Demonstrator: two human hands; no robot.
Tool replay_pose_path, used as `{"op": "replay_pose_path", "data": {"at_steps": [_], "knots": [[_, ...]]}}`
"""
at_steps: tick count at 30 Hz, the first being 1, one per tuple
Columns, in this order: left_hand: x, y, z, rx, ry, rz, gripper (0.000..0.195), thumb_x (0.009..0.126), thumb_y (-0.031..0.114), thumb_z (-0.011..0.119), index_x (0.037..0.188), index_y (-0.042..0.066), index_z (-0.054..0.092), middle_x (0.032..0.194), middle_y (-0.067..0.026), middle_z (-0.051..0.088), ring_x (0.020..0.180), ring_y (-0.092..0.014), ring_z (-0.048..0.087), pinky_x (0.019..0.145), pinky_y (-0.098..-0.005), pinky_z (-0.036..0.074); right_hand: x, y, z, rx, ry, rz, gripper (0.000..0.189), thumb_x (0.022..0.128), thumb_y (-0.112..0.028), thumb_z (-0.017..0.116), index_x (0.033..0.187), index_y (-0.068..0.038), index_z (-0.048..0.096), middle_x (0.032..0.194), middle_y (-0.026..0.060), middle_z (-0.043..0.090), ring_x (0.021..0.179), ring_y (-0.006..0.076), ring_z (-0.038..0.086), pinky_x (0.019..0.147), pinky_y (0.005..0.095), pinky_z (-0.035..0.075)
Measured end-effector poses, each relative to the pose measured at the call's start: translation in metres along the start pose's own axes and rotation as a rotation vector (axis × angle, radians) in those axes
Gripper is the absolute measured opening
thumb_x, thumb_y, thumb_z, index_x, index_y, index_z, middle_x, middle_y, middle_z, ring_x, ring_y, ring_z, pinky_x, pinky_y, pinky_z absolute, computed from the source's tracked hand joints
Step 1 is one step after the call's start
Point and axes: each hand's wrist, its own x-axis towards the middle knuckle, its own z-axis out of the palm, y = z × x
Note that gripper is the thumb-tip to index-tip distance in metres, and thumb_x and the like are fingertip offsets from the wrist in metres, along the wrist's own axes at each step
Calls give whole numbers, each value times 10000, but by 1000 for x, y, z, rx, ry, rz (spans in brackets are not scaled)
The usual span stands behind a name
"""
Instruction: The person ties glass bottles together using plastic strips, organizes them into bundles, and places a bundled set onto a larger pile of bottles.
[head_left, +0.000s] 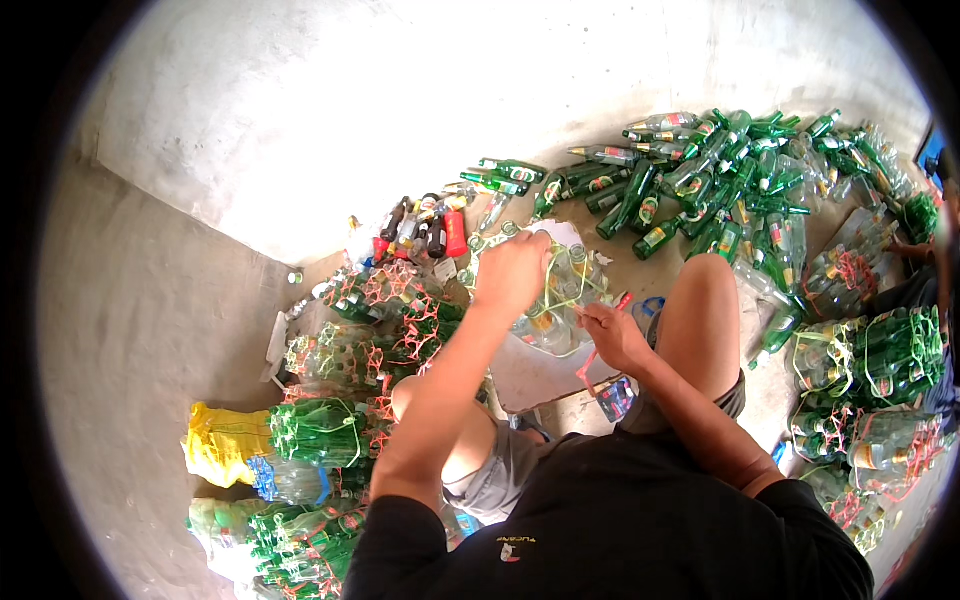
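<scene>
Between my knees, several clear glass bottles (570, 281) stand upright in a cluster on a pale, worn board (525, 379). Yellow-green plastic strapping (564, 304) runs across and around them. My left hand (514, 274) is curled over the far left side of the cluster, closed where a strap meets its fingers; the fingertips are partly hidden. At the near right side, my right hand (613, 334) pinches a strap beside the bottles. A red strip (585, 371) hangs below the right hand, and a small red object (624, 300) shows just beyond it.
Loose green bottles (697, 187) lie heaped along the wall. Strapped bottle bundles (319, 431) are stacked on the left, near a yellow sack (225, 442); more bundles (904, 352) stand on the right. Dark bottles (435, 236) lie beyond the board. Another person's arm (911, 251) shows at the right edge.
</scene>
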Motion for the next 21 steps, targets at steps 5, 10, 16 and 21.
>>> {"op": "replay_pose_path", "data": {"at_steps": [5,10,16,21], "knots": [[-57,11,30,-219,281,-93,165,884,155,712,1020,68,683,936,-92,664,901,-320,683,830,-452,543,-6,-6,11,-25,20,-89,240,1022,-209,517,964,3,614,863,246,641,828,445,631,724,467,489],[-74,22,47,-152,378,-141,198,919,147,688,1102,70,684,959,-88,699,906,-292,678,1057,-463,439,-3,-3,13,-178,-12,-71,213,1027,-208,521,1032,-14,608,872,258,644,841,466,631,706,485,488],[-84,19,66,-106,461,-109,189,935,136,658,1122,108,672,879,-60,644,820,-262,664,1132,-485,367,-5,0,21,-169,32,-140,172,1020,-177,524,1039,-28,609,881,267,653,841,479,644,684,523,496],[-82,15,71,-186,435,-125,197,957,131,638,1149,100,670,914,-71,654,878,-280,661,1143,-491,330,-11,1,18,-331,28,-168,130,1011,-137,514,1046,-56,609,856,250,667,801,481,649,663,550,501]]}}
